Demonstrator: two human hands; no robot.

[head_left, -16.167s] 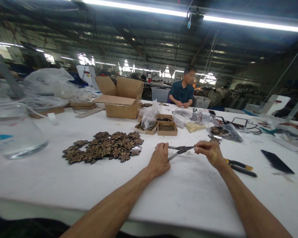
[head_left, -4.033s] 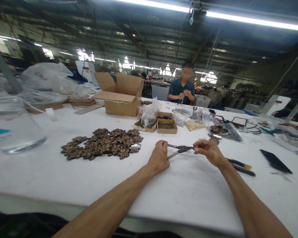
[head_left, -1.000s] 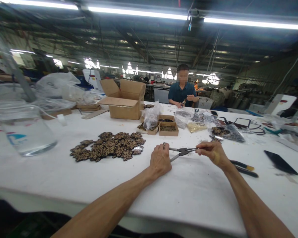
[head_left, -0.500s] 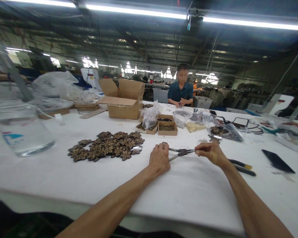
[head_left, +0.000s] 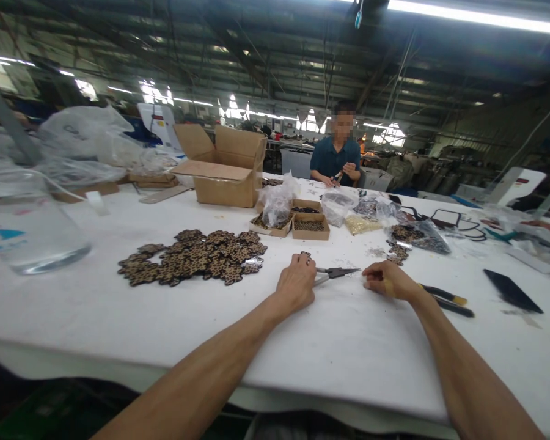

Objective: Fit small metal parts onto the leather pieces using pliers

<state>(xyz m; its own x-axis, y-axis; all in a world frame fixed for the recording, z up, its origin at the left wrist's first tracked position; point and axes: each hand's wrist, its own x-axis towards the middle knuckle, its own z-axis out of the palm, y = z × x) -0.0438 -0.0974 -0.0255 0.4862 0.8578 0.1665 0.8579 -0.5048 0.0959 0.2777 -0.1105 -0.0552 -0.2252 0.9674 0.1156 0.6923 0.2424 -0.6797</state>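
Note:
My left hand [head_left: 297, 285] is closed round the handles of thin metal pliers [head_left: 337, 272], whose tips point right. My right hand [head_left: 387, 280] rests low on the white table [head_left: 343, 342] just right of the plier tips, its fingers curled together in a pinch; what they hold is too small to make out. A spread of dark leopard-print flower pieces [head_left: 197, 263] lies to the left of my left hand.
Black-and-yellow pliers [head_left: 444, 300] lie behind my right wrist. A black phone [head_left: 512, 291] is further right. Small trays of beads [head_left: 308, 225], plastic bags [head_left: 275, 205], an open cardboard box [head_left: 224, 166] and a clear jar [head_left: 25, 229] stand around. A person [head_left: 335, 160] sits opposite.
My right hand has dropped from the plier tips down to the table. The pliers in my left hand have lowered and their handles look closer together. The view has tilted.

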